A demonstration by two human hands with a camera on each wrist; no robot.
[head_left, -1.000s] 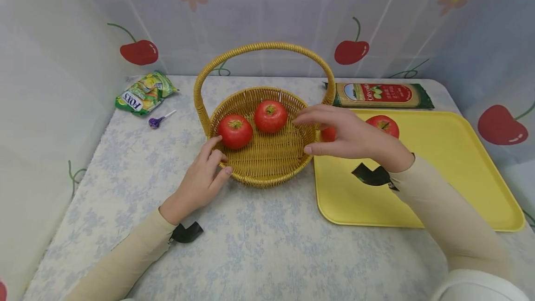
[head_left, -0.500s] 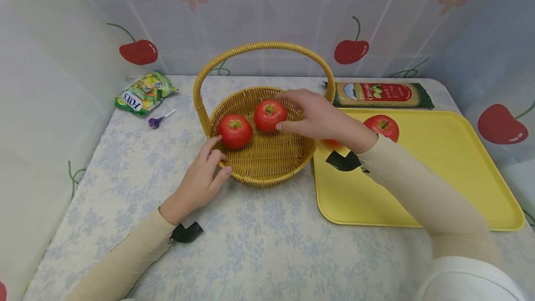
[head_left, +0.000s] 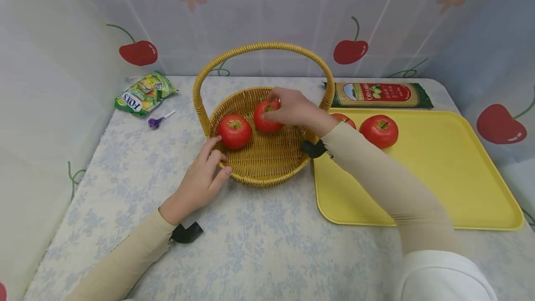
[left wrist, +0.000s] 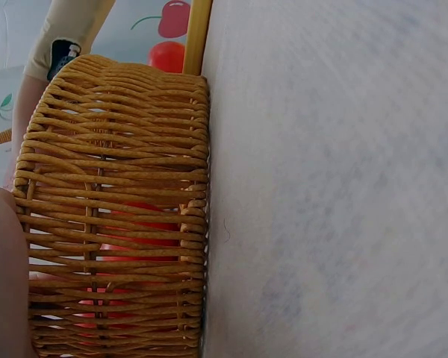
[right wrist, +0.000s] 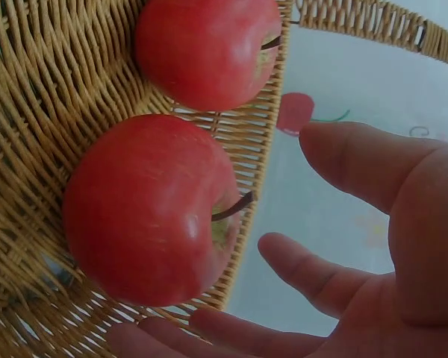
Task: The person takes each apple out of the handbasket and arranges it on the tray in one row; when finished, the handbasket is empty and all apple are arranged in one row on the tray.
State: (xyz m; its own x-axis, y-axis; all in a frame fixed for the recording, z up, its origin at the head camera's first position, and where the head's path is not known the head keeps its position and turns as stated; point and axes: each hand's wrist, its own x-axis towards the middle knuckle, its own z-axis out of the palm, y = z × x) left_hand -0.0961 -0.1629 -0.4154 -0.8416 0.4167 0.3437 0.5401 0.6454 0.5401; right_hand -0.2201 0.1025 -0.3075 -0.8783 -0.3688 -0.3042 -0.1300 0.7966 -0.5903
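A round wicker basket [head_left: 267,161] with a tall arched handle stands on the cloth, two red apples inside. My left hand [head_left: 198,182] grips its near-left rim, fingers bent over the edge and thumb at the outside. Beside those fingers lies the left apple [head_left: 234,132]. Over the other apple [right wrist: 153,212] reaches my right hand [head_left: 292,108], thumb and fingers spread around its top. The right wrist view shows a gap between the thumb and the apple's stem side. In the left wrist view, red shows through the basket's weave [left wrist: 119,164].
Right of the basket lies a yellow tray [head_left: 439,175] carrying two more apples [head_left: 379,131], one partly behind my right arm. A pasta packet [head_left: 380,95] lies behind the tray. At the back left are a green candy bag [head_left: 146,93] and a purple lollipop [head_left: 154,122].
My right hand has moved left from the basket's right rim to above the right apple, its fingers coming down around it. The left hand and the basket stay put.
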